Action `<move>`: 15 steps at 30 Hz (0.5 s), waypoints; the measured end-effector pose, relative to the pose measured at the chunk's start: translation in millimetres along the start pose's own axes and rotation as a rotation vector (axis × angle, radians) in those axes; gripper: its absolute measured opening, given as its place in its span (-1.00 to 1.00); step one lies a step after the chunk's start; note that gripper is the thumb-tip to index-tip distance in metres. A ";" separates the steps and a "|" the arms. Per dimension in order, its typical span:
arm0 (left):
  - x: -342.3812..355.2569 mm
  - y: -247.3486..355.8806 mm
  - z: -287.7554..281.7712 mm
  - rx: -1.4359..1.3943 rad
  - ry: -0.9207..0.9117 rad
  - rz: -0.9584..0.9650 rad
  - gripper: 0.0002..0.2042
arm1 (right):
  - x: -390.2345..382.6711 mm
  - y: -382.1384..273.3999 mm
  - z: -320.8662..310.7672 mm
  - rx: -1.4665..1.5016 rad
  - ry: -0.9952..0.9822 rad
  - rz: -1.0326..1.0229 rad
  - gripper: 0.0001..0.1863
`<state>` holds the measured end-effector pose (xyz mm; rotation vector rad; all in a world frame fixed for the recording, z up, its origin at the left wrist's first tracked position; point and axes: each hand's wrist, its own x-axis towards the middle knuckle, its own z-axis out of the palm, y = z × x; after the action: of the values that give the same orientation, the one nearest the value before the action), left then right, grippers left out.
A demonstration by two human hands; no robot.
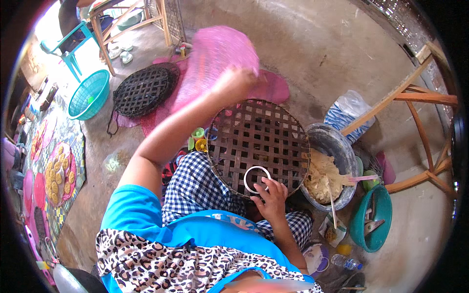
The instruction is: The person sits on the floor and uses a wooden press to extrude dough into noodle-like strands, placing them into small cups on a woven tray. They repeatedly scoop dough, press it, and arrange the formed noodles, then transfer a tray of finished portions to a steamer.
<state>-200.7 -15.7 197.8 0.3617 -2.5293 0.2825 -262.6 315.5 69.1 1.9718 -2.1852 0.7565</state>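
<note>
My left hand (pixel 234 78) is raised at upper middle, gripping a pink plastic sheet (pixel 215 49), which is slightly blurred. Below it, a round, dark woven tray (pixel 229 141) with square openings rests over my checked lap. A white ring (pixel 256 167) lies near that tray's front edge, held by the curled fingers of my right hand (pixel 270 198). Just right of the tray sits a grey tub of pale dough (pixel 321 177) with handled utensils in it. Small green and yellow pieces (pixel 200 144) show left of the tray.
Pink sheets (pixel 271 88), another woven tray (pixel 141 89) and a turquoise basket (pixel 87 101) are at upper left. Yellow pieces on pink rounds (pixel 59 173) cover a left-hand mat. A wooden frame (pixel 371 117), green tub (pixel 361 227) and bottle (pixel 344 261) are rightward. A chair and table (pixel 105 34) stand behind.
</note>
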 end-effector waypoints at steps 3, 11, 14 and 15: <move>-28.1 78.7 17.7 0.084 -0.181 0.350 -0.69 | -3.0 -3.2 4.4 -0.080 -0.047 0.036 -0.72; -107.0 150.3 60.8 -0.271 -0.276 0.351 -0.46 | -20.0 1.7 6.1 -0.017 0.028 0.014 -0.89; -122.2 156.7 69.1 -0.386 -0.291 0.191 -0.46 | -23.5 2.7 -13.5 0.020 0.043 0.037 -0.90; -125.1 159.0 71.7 -0.380 -0.193 0.166 -0.51 | -25.6 3.5 -23.3 0.048 0.070 0.058 -0.90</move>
<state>-186.0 138.6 49.5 0.0303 -2.7313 -0.1817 -267.8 348.7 78.2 1.8805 -2.2135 0.8801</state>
